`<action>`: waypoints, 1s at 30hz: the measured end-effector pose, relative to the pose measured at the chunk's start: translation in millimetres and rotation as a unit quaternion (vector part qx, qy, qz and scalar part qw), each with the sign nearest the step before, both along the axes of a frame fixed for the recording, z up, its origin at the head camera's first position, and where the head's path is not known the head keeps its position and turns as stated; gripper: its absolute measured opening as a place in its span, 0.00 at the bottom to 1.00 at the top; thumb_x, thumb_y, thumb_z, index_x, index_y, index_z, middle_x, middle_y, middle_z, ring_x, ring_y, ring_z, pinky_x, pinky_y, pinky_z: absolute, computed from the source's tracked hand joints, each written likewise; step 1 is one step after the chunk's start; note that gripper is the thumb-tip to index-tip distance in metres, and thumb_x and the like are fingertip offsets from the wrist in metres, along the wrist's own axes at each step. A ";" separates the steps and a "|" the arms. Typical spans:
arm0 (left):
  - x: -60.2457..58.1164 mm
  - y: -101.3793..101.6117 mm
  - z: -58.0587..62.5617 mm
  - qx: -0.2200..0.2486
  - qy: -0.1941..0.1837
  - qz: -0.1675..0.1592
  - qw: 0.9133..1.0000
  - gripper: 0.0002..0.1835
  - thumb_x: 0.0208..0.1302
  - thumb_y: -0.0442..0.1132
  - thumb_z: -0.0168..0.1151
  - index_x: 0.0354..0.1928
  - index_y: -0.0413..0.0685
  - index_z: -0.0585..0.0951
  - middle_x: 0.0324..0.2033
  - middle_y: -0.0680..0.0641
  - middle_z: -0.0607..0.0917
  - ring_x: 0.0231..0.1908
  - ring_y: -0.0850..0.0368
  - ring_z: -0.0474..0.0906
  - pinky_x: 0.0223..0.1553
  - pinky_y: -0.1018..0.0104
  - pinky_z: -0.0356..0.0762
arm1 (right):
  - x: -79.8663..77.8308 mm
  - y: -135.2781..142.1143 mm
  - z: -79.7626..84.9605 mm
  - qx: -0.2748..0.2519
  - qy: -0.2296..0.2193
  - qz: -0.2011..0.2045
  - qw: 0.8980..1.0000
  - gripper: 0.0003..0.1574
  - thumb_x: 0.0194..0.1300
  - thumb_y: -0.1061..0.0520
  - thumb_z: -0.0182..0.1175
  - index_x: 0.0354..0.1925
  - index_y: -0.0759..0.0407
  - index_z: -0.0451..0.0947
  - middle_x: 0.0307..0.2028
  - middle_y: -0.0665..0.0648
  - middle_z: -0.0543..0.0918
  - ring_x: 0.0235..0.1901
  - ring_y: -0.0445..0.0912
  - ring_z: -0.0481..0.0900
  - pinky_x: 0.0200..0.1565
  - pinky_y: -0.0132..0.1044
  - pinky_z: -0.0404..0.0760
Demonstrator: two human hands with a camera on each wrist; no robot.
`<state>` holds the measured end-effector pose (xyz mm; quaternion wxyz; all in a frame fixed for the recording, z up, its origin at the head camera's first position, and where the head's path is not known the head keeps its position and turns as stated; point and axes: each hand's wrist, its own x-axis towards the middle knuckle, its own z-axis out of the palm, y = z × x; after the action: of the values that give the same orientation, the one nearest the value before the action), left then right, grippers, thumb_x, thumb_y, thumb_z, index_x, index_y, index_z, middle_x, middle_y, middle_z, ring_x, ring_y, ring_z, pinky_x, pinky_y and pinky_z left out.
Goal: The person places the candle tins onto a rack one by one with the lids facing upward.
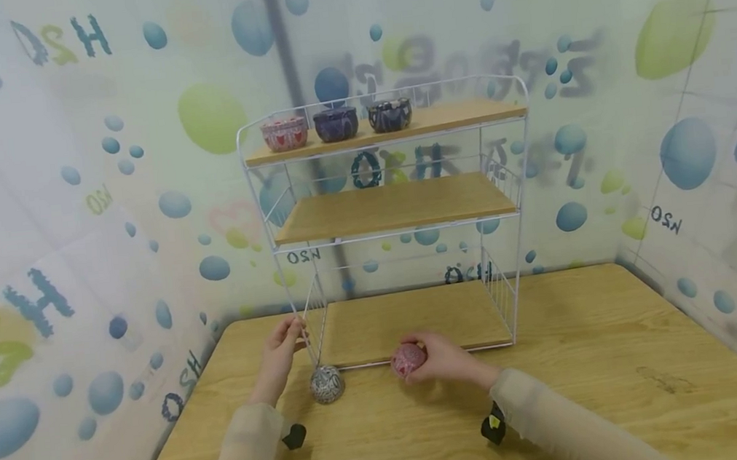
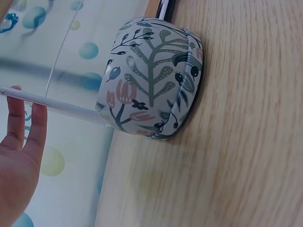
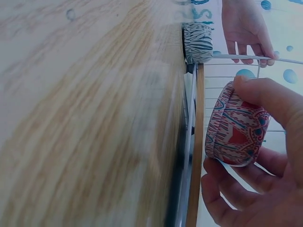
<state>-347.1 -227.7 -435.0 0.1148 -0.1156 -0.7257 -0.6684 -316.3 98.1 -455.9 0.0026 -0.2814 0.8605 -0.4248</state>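
A small round tin (image 1: 408,359) with a red, pink and blue pattern is in my right hand (image 1: 444,358), gripped between thumb and fingers just in front of the bottom shelf. In the right wrist view the tin (image 3: 239,125) is tilted on its side in the grasp. My left hand (image 1: 283,345) holds the left front post of a white wire shelf rack (image 1: 521,260), its fingertips around the thin post (image 2: 71,108). Below that hand, a pale tin (image 1: 326,384) with a plant and flower pattern (image 2: 151,78) stands on the table by the rack's front left corner.
Three patterned tins stand on the left part of the top shelf (image 1: 457,114): a pink one (image 1: 285,133), a dark blue one (image 1: 336,124) and a dark patterned one (image 1: 390,115). The rack stands on a wooden table (image 1: 590,357) before a printed curtain (image 1: 220,184).
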 end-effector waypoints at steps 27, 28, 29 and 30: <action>-2.4 -0.9 -2.0 0.002 -0.001 -0.001 1.000 0.10 0.76 0.39 0.48 0.43 0.39 0.74 0.34 0.51 0.77 0.41 0.49 0.75 0.44 0.59 0.80 | 5.1 3.3 8.9 -0.040 -0.030 -0.009 0.999 0.42 0.45 0.58 0.75 0.57 0.70 0.71 0.47 0.60 0.78 0.41 0.48 0.79 0.39 0.37 0.82; -2.4 -1.1 -3.0 0.000 0.001 0.000 1.000 0.11 0.76 0.41 0.49 0.43 0.40 0.74 0.34 0.51 0.77 0.40 0.50 0.75 0.44 0.60 0.80 | 5.1 3.3 8.7 -0.040 -0.030 -0.012 0.999 0.42 0.45 0.58 0.75 0.57 0.69 0.71 0.47 0.60 0.78 0.41 0.48 0.79 0.39 0.36 0.82; -1.9 -1.4 -3.8 -0.005 0.003 0.001 1.000 0.11 0.76 0.42 0.49 0.43 0.41 0.74 0.34 0.51 0.77 0.40 0.52 0.75 0.44 0.61 0.80 | 5.1 3.2 8.3 -0.038 -0.029 -0.014 0.999 0.42 0.45 0.57 0.76 0.57 0.69 0.71 0.47 0.60 0.78 0.41 0.48 0.79 0.39 0.36 0.82; -0.9 -1.8 -4.5 -0.006 0.006 0.001 1.000 0.11 0.75 0.43 0.49 0.43 0.41 0.75 0.35 0.50 0.78 0.40 0.54 0.75 0.43 0.62 0.80 | 5.4 3.0 8.2 -0.036 -0.029 -0.015 0.999 0.42 0.45 0.57 0.76 0.57 0.69 0.71 0.46 0.60 0.78 0.41 0.48 0.79 0.39 0.36 0.82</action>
<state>-348.0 -229.5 -439.5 0.1191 -0.1192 -0.7292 -0.6632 -310.9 101.1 -447.7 0.0111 -0.2558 0.8485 -0.4632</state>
